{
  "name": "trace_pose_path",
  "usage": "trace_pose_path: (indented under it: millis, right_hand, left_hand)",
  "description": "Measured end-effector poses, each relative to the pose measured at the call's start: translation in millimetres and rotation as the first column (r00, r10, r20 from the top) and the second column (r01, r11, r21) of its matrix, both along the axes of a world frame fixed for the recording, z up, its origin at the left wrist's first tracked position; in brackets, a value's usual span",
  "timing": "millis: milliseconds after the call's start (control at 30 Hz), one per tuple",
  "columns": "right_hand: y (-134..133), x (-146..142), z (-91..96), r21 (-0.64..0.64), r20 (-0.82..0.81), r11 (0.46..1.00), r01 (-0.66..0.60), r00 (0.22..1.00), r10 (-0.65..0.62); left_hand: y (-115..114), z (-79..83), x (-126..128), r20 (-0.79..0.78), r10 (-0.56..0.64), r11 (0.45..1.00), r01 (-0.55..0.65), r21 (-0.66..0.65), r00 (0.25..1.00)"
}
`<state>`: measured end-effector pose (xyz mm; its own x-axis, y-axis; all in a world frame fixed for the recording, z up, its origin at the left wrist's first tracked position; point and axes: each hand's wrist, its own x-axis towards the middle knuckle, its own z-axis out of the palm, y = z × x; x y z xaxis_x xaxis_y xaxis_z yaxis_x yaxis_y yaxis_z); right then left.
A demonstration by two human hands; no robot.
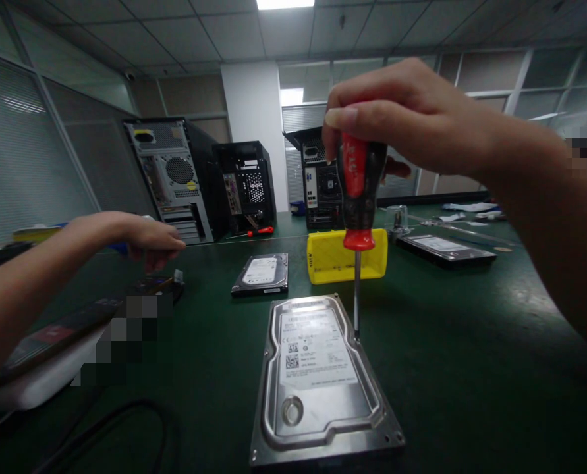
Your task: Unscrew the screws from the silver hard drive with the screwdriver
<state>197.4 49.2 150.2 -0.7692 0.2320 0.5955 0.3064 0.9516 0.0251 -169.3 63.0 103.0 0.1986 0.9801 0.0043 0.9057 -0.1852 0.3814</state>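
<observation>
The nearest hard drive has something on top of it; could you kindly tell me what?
The hard drive bears a printed label; the screwdriver, gripped by the right hand, stands with its tip at the drive's right edge. What lies directly beneath the tip is covered.

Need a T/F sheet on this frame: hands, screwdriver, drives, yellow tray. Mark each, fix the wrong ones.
1. The right hand grips the red-and-black screwdriver. True.
2. The nearest hard drive lies with its label up on the green table. True.
3. The screwdriver's tip is at the middle of the label. False: it is at the drive's right edge, off the label.
4. The left hand presses on the nearest hard drive. False: it is off to the left, apart from that drive.
5. The yellow tray is left of the middle hard drive. False: it is to the right.
</observation>
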Motion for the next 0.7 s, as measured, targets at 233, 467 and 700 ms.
trace_pose_path:
  millis: [233,467,700]
  right_hand:
    - [2,3,-0.3,-0.06,0.024,0.997,-0.053,0.998,0.055]
    - [4,4,-0.9,-0.071,-0.014,0.993,-0.094,0.996,0.093]
    - [9,-1,-0.8,0.012,-0.104,0.992,-0.124,0.987,0.125]
  left_hand:
    - [-33,-17.0,121,-0.077,-0.394,0.912,0.379,-0.159,0.916]
    - [-40,-59.9,168,0.142,-0.657,0.751,0.659,0.042,0.74]
    - [-40,-83.4,188,0.381,-0.685,0.706,0.695,0.135,0.621]
